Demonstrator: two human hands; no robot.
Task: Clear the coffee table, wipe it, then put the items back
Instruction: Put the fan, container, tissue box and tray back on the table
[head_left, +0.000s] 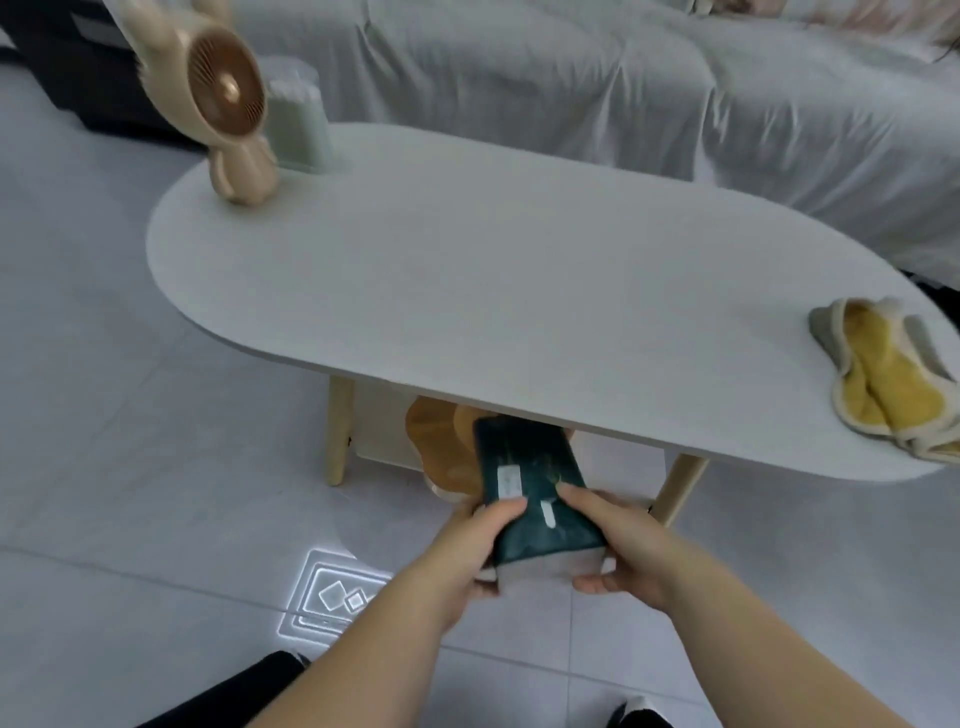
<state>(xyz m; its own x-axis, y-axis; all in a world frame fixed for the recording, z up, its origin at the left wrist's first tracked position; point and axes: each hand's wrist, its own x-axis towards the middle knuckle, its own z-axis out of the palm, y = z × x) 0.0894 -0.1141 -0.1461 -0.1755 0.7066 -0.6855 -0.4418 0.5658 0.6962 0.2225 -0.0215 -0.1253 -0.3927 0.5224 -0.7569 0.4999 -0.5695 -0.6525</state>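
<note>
A white oval coffee table (519, 291) fills the middle of the head view. Below its front edge, both hands hold a dark green tissue pack (535, 493) with white ends, its far end under the tabletop. My left hand (475, 545) grips its left side and my right hand (618, 551) grips its right side. A beige rabbit-shaped fan (228, 104) and a pale green container (298, 124) stand at the table's far left end. A yellow and grey cloth (893, 384) lies crumpled at the right end.
A sofa under a white cover (571, 78) runs behind the table. Under the table a wooden board (441, 447) shows beside light wooden legs (337, 431). The floor is pale tile (130, 467), with a bright light reflection near my left forearm.
</note>
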